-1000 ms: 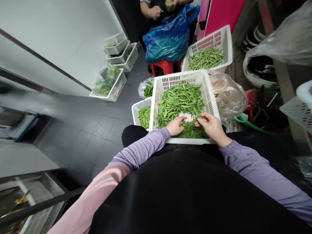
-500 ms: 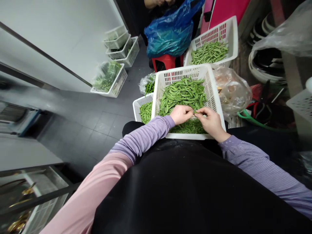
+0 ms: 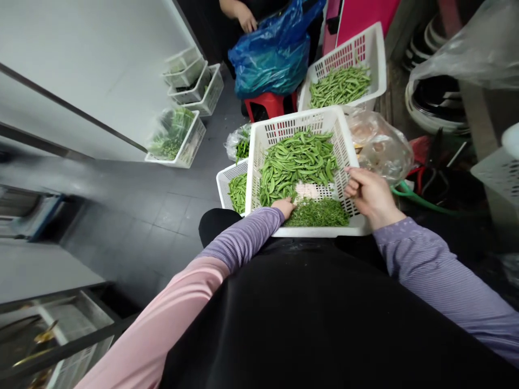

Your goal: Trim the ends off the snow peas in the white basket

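A white slotted basket (image 3: 351,141) rests on my lap, with a heap of green pea pods (image 3: 302,156) at its far side and a pile of thin green trimmings (image 3: 318,214) near the front. My left hand (image 3: 284,207) reaches into the basket's front left, touching the pods' lower edge; its fingertips are partly hidden, so its grip is unclear. Over the basket's right side, my right hand (image 3: 368,194) is closed, thumb and forefinger pinched together; anything between them is too small to name.
Behind the basket are a blue plastic bag (image 3: 271,59) on a red stool (image 3: 267,104), a person's hand (image 3: 245,19) and another pod basket (image 3: 379,59). A smaller basket (image 3: 222,186) stands left; a clear bag (image 3: 381,143) lies right, beside a green strap (image 3: 425,202).
My hands have moved apart, the left down and left to the pods, the right toward the basket's right side. The other person's hand has moved left and down toward the blue bag.
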The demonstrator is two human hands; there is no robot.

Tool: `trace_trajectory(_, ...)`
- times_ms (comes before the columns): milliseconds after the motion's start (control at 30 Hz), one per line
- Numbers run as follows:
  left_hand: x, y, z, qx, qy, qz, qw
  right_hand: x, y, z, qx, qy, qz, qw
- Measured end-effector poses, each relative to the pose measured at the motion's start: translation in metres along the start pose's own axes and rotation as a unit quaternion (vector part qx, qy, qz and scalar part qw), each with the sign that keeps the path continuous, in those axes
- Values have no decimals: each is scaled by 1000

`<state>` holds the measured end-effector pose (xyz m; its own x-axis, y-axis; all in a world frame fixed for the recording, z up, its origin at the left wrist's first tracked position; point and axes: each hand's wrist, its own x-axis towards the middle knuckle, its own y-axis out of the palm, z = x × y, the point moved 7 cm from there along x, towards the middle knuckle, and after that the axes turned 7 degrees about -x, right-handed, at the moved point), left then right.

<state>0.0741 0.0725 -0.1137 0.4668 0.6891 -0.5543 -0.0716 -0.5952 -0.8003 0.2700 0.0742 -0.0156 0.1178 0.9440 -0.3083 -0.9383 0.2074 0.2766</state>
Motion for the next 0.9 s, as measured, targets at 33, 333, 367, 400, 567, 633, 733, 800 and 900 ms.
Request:
trace_trajectory(33, 0, -2, 0, 10, 0, 4, 1000, -3, 9, -8, -32, 20, 36, 999)
trace_trajectory(333, -27, -65, -9, -432, -68, -110, 892, -15, 40, -39, -520, -94, 65, 846)
trace_trajectory(367, -30, -66, -16, -480, -69, -95, 869, -18, 46, -40, -532, -107, 77, 836)
trace_trajectory(400, -33, -67, -23, -512, -69, -86, 852, -21, 51, -41, -535, -119, 88, 832)
trace_trajectory(567, -40, -66, -38, -579, -71, -96, 806, -26, 51, -51, -445, -49, 130, 885)
trace_trajectory(633, -42, -61, -40, -579, -65, -80, 809, -25, 45, -58, -349, 26, 150, 925)
trace_trajectory(733, -50, -59, -46, -484, -30, -77, 871, -25, 40, -62, -223, 95, 160, 957)
trace_trajectory(800, -57, -65, -51, -377, 9, -123, 918, -25, 40, -63, -181, 120, 168, 962)
trace_trajectory(900, -65, -76, -62, -230, 66, -176, 955, -26, 41, -65, -154, 135, 178, 963)
